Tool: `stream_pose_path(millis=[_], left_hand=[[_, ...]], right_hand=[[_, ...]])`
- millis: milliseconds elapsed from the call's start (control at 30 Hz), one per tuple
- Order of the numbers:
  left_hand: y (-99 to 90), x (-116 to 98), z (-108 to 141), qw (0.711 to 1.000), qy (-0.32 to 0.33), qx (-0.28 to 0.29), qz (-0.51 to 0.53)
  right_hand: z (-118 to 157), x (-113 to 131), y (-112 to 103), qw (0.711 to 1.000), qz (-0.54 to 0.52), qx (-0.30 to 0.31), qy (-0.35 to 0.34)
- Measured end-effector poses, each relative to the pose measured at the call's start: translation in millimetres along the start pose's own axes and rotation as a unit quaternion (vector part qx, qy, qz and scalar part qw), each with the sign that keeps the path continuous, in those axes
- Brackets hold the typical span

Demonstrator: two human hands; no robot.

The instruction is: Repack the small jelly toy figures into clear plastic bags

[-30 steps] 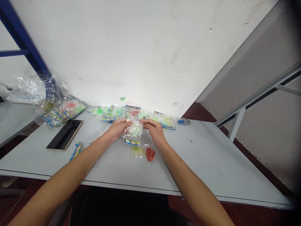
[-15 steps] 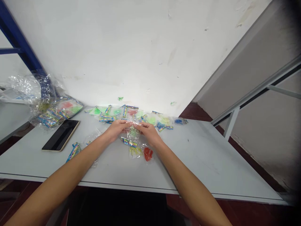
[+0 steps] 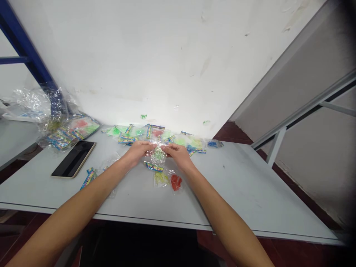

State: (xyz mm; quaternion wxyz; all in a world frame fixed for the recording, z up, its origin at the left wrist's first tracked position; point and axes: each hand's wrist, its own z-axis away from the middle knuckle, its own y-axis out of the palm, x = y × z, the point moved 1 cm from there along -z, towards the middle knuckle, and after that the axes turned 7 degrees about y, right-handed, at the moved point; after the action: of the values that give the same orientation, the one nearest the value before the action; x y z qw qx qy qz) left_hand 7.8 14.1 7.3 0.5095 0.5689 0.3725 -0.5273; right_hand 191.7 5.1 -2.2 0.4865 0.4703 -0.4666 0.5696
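Note:
Between my two hands is a clear plastic bag (image 3: 158,155) with something light green in it. My left hand (image 3: 140,150) pinches its upper left edge, and my right hand (image 3: 176,152) pinches the upper right edge. Just below lie a colourful printed strip (image 3: 154,166), a clear packet with a yellow item (image 3: 161,179) and a clear packet with a red item (image 3: 176,182). Behind my hands, against the wall, runs a row of similar packets with green (image 3: 139,132), red and blue contents. What exactly the coloured items are is too small to tell.
A black-screened phone (image 3: 73,159) lies on the left of the grey table (image 3: 250,193). Behind it is a big crumpled plastic bag (image 3: 59,126) with more packets. A loose packet with a printed strip (image 3: 89,177) lies by my left forearm. A white wall (image 3: 155,63) bounds the back.
My hands keep their hold on the clear bag; my right fingers have shifted slightly apart from the left ones, and the bag looks more spread. The whole view has shifted slightly.

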Motion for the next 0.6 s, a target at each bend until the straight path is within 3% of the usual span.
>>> stream_pose_path(millis=[233,367,500,600], left_hand=[[-3.5,3,-3,1.0,-0.005,-0.002,-0.002],[-3.3,5,-4,1.0,-0.006,-0.004,-0.001],[-8.3,5,-7,0.991,0.05,-0.107,-0.06],[-15.1,-8,-9,0.967,0.157,-0.18,-0.093]], right_hand=[[-1,-1,-1,1.0,-0.026,-0.004,0.011],[0,0,-3,0.999,-0.035,0.008,-0.023],[-5,-3,-6,0.998,-0.032,0.032,-0.04],[-12,-7,-12,0.996,-0.054,-0.055,-0.041]])
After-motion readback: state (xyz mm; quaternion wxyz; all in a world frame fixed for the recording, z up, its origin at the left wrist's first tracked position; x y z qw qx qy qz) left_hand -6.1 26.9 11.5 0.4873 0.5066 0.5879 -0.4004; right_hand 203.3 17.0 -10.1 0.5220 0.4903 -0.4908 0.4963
